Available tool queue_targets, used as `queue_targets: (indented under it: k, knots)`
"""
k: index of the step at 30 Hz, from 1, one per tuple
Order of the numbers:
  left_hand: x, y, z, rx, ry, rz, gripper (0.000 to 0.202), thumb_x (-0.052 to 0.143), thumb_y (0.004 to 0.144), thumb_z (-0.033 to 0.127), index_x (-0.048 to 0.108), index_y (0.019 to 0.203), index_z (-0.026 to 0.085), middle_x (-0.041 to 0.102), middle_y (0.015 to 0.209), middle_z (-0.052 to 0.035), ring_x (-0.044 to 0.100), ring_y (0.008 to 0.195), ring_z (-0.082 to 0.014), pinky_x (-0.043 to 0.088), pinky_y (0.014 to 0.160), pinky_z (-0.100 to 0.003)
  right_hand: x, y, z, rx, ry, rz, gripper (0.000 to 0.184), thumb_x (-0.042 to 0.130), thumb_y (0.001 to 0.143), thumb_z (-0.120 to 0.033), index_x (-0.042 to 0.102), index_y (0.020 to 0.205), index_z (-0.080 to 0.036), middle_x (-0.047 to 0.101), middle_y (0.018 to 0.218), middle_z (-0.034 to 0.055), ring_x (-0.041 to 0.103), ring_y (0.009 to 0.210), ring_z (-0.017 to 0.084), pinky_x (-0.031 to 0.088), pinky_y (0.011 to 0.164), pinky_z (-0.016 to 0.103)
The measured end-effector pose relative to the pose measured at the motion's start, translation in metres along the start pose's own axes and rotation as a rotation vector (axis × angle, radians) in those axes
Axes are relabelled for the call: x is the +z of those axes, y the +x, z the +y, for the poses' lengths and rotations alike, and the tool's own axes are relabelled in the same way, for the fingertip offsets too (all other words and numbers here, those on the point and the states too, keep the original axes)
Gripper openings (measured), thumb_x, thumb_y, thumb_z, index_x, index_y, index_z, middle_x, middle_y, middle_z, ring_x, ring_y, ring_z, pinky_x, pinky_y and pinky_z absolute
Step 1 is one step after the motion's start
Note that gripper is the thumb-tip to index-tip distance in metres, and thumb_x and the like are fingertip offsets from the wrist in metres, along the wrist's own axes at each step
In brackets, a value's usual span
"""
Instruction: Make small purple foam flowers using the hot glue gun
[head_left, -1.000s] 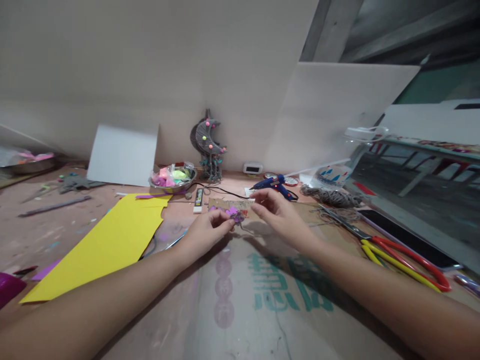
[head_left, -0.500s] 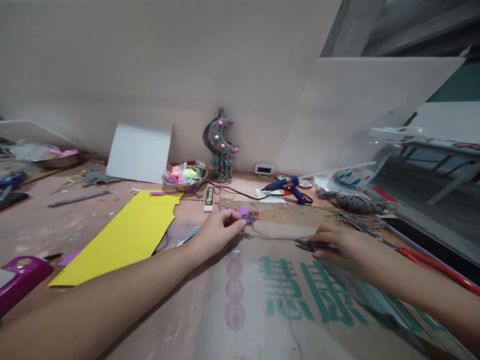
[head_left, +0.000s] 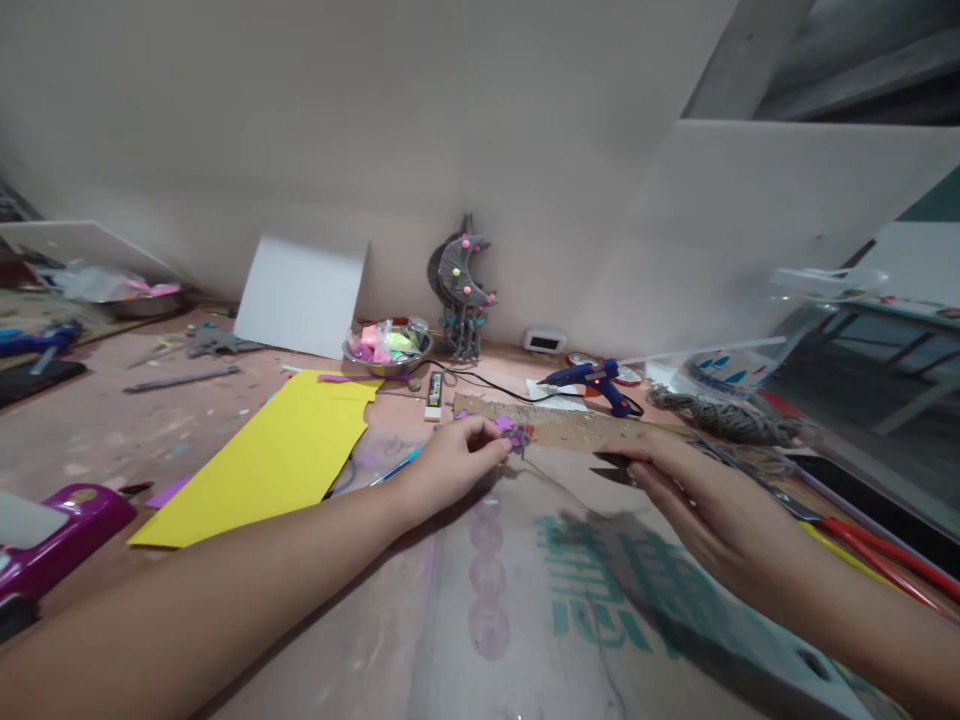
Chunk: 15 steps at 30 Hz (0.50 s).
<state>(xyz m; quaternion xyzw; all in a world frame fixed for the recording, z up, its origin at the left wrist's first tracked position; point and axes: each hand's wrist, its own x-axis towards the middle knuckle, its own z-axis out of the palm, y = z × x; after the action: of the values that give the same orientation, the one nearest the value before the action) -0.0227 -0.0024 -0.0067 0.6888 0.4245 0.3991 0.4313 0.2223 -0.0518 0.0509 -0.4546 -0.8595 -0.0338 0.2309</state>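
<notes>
My left hand (head_left: 457, 465) is closed in a pinch on a small purple star-like cutout (head_left: 516, 434) with grey yarn wound on it. From the cutout a loose tail of grey yarn (head_left: 559, 482) curves to the right over the printed board. My right hand (head_left: 682, 480), held above the board, is closed on small dark scissors (head_left: 615, 472). Their blades point left and stand apart, clear of the yarn tail; the handles are hidden in my palm.
A blue glue gun (head_left: 589, 378) lies behind my hands, near a moon ornament (head_left: 463, 275) and a bowl of clay packets (head_left: 386, 345). Yellow card (head_left: 262, 455) lies left. Right are grey yarn (head_left: 720, 415), a phone (head_left: 877, 500) and red-handled scissors (head_left: 885, 555).
My right hand has lifted and turned with the scissors, and the blades have left the yarn. The yarn, stretched straight before, now hangs slack. My left hand keeps its pinch.
</notes>
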Motion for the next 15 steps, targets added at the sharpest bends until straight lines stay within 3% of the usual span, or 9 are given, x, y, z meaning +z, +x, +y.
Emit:
queue_targets:
  k: [2, 5, 9, 15]
  knots:
    - [0.0, 0.0, -0.001, -0.001, -0.011, -0.003, 0.02, 0.053, 0.077, 0.036, 0.053, 0.072, 0.017, 0.056, 0.07, 0.0014, 0.052, 0.069, -0.0132, 0.039, 0.064, -0.024, 0.0, 0.011, -0.004, -0.078, -0.054, -0.017, 0.032, 0.04, 0.089, -0.03, 0.054, 0.118, -0.028, 0.06, 0.116, 0.0089, 0.056, 0.106, 0.027, 0.047, 0.085, 0.041]
    - [0.0, 0.0, 0.0, 0.004, -0.042, -0.002, 0.02, 0.052, 0.078, 0.036, 0.053, 0.072, 0.017, 0.056, 0.069, 0.0012, 0.052, 0.068, -0.0131, 0.039, 0.064, -0.024, 0.006, 0.026, -0.006, -0.126, -0.14, -0.052, 0.037, 0.041, 0.089, -0.029, 0.049, 0.126, -0.026, 0.055, 0.123, 0.0114, 0.052, 0.112, 0.029, 0.045, 0.088, 0.042]
    - [0.0, 0.001, 0.001, -0.009, -0.04, 0.019, 0.02, 0.053, 0.078, 0.036, 0.053, 0.071, 0.016, 0.056, 0.07, 0.0007, 0.052, 0.069, -0.0133, 0.038, 0.064, -0.024, 0.028, 0.033, 0.0, -0.138, -0.231, 0.027, 0.037, 0.038, 0.091, -0.025, 0.049, 0.125, -0.02, 0.06, 0.115, 0.0121, 0.058, 0.102, 0.024, 0.048, 0.082, 0.036]
    - [0.001, 0.001, 0.002, -0.023, -0.04, 0.009, 0.02, 0.053, 0.078, 0.035, 0.052, 0.07, 0.016, 0.054, 0.067, 0.0023, 0.049, 0.064, -0.0117, 0.037, 0.061, -0.023, 0.059, 0.021, 0.01, -0.248, -0.304, 0.085, 0.038, 0.038, 0.092, -0.026, 0.047, 0.126, -0.013, 0.064, 0.094, 0.0126, 0.061, 0.076, 0.02, 0.049, 0.064, 0.031]
